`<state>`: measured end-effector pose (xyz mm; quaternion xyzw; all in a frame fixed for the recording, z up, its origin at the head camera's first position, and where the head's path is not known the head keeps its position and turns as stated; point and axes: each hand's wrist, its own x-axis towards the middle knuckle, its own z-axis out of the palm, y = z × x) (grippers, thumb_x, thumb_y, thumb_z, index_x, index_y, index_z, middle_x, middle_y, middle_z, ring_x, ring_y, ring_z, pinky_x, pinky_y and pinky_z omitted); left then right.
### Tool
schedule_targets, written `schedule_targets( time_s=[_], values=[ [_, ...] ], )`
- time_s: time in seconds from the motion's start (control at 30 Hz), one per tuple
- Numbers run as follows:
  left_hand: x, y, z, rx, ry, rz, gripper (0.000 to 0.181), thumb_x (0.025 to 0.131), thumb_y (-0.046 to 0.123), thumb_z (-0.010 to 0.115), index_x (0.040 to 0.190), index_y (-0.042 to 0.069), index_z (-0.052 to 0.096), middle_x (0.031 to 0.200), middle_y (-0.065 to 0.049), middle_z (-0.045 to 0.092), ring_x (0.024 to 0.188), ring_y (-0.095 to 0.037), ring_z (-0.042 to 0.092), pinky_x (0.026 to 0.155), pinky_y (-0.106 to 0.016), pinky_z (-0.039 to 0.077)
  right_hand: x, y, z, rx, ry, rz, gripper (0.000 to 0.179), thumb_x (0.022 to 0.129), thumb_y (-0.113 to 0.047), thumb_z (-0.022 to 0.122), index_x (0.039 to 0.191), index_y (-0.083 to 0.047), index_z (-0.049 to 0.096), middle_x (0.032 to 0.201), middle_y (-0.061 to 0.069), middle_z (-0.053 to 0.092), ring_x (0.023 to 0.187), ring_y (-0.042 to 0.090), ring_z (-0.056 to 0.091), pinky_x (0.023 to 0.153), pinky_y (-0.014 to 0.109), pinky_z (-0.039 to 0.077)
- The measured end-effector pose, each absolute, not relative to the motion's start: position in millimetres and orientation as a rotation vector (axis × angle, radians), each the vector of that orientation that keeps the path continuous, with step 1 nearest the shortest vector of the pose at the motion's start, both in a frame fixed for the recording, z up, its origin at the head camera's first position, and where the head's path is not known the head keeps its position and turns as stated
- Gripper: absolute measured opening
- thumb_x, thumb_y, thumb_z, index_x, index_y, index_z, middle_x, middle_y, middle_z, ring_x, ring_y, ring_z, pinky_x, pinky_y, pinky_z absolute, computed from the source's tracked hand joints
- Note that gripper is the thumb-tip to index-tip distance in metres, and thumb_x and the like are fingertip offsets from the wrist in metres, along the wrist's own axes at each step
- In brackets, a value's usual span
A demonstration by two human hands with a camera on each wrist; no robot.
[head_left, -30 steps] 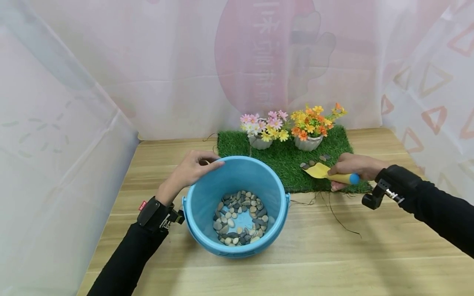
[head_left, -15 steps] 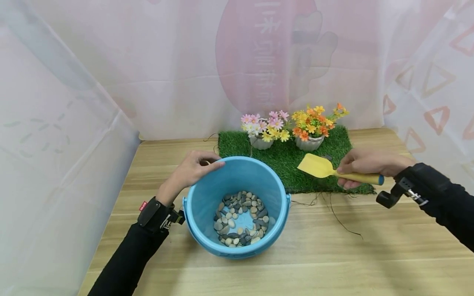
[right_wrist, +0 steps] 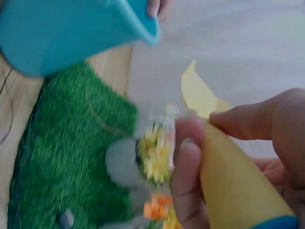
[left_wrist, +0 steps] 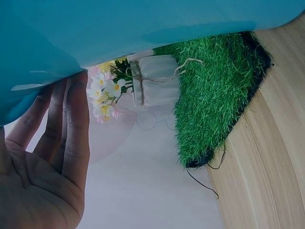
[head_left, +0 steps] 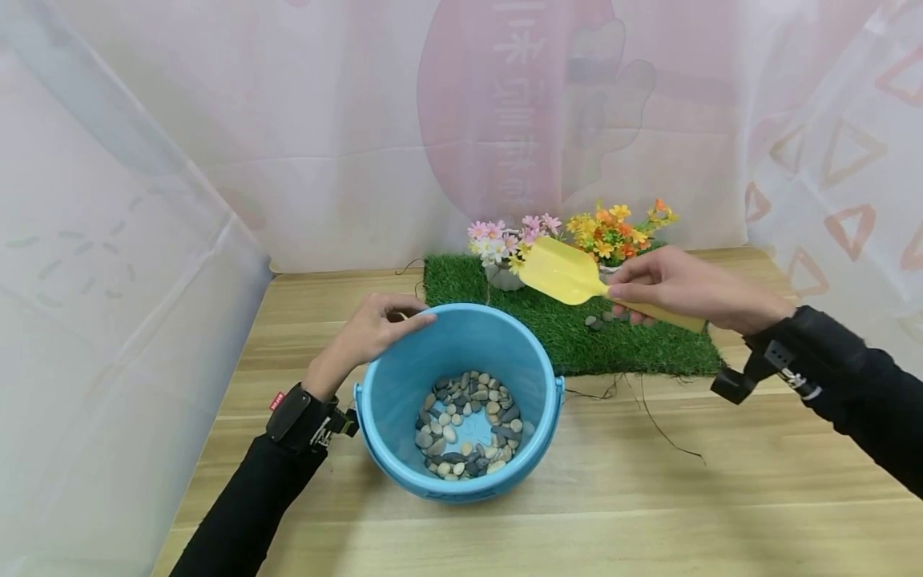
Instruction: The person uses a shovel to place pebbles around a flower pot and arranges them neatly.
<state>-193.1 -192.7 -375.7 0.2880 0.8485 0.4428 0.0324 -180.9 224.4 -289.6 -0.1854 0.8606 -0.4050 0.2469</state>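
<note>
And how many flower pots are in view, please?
2: one with pink and white flowers on the grass mat, partly behind the yellow shovel; one with orange and yellow flowers to its right, partly hidden by the right hand.

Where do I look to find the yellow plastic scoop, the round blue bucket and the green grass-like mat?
Yellow plastic scoop (head_left: 562,272), head view: its broad blade.
Round blue bucket (head_left: 470,340), head view: its far inner wall.
Green grass-like mat (left_wrist: 219,90), left wrist view: its bare pile.
</note>
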Motion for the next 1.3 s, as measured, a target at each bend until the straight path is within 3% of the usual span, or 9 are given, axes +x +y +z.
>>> schedule_targets(
  time_s=[0.47, 0.7, 0.83, 1.0, 1.17, 1.23, 1.3],
  values=[
    [-196, -191, -376, 0.911, 2.617, 1.341, 0.019, 0.092, 0.03, 0.058, 0.099, 0.017, 0.069, 0.088, 0.006, 0.065, 0.074, -0.01, 0.061, 0.062, -0.032, 0.053, -192, 138, -288, -1.062, 2.144, -1.057, 0.019, 0.09, -0.024, 0.06, 0.106, -0.014, 0.065, 0.089, 0.003, 0.066, 0.075, 0.019, 0.062, 0.068, 0.034, 0.052],
    [-198, -187, -375, 0.924, 2.631, 1.305, 0.017, 0.092, 0.033, 0.058, 0.096, 0.021, 0.069, 0.085, 0.007, 0.064, 0.073, -0.01, 0.06, 0.063, -0.033, 0.052, -192, 103, -280, -1.338, 2.265, -0.794, 0.007, 0.087, -0.023, 0.065, 0.094, -0.02, 0.067, 0.074, -0.001, 0.063, 0.058, 0.009, 0.055, 0.054, 0.029, 0.048],
    [-198, -187, -376, 0.924, 2.613, 1.306, 0.017, 0.091, 0.036, 0.058, 0.094, 0.022, 0.069, 0.084, 0.008, 0.064, 0.072, -0.01, 0.06, 0.064, -0.033, 0.052, -190, 83, -279, -1.386, 2.383, -0.568, 0.005, 0.084, -0.023, 0.07, 0.087, -0.02, 0.067, 0.07, -0.007, 0.059, 0.056, 0.009, 0.05, 0.052, 0.027, 0.042],
    [-197, -187, -375, 0.94, 2.584, 1.344, 0.017, 0.092, 0.033, 0.058, 0.096, 0.021, 0.069, 0.085, 0.008, 0.064, 0.074, -0.01, 0.061, 0.064, -0.033, 0.052, -182, 58, -283, -1.388, 2.475, -0.303, 0.007, 0.082, -0.022, 0.071, 0.087, -0.02, 0.067, 0.076, -0.01, 0.058, 0.061, 0.006, 0.051, 0.056, 0.025, 0.044],
    [-198, -187, -376, 0.971, 2.578, 1.366, 0.016, 0.092, 0.031, 0.058, 0.096, 0.019, 0.069, 0.086, 0.004, 0.065, 0.075, -0.013, 0.061, 0.063, -0.033, 0.052, -175, 35, -293, -1.383, 2.475, -0.084, 0.007, 0.088, -0.011, 0.061, 0.081, -0.015, 0.061, 0.067, -0.006, 0.045, 0.055, 0.009, 0.039, 0.05, 0.024, 0.033],
    [-199, -188, -377, 0.973, 2.577, 1.371, 0.016, 0.092, 0.031, 0.058, 0.096, 0.02, 0.069, 0.087, 0.0, 0.066, 0.075, -0.016, 0.062, 0.063, -0.033, 0.052, -173, 28, -296, -1.368, 2.467, 0.001, 0.008, 0.09, -0.009, 0.057, 0.083, -0.014, 0.059, 0.066, -0.002, 0.039, 0.055, 0.012, 0.033, 0.05, 0.025, 0.028],
    [-199, -187, -377, 0.976, 2.58, 1.374, 0.015, 0.092, 0.031, 0.058, 0.096, 0.022, 0.069, 0.087, 0.0, 0.066, 0.076, -0.018, 0.062, 0.064, -0.033, 0.052, -171, 21, -299, -1.35, 2.462, 0.058, 0.005, 0.091, -0.009, 0.056, 0.091, -0.013, 0.059, 0.069, -0.001, 0.042, 0.057, 0.012, 0.036, 0.051, 0.025, 0.03]
  ],
)
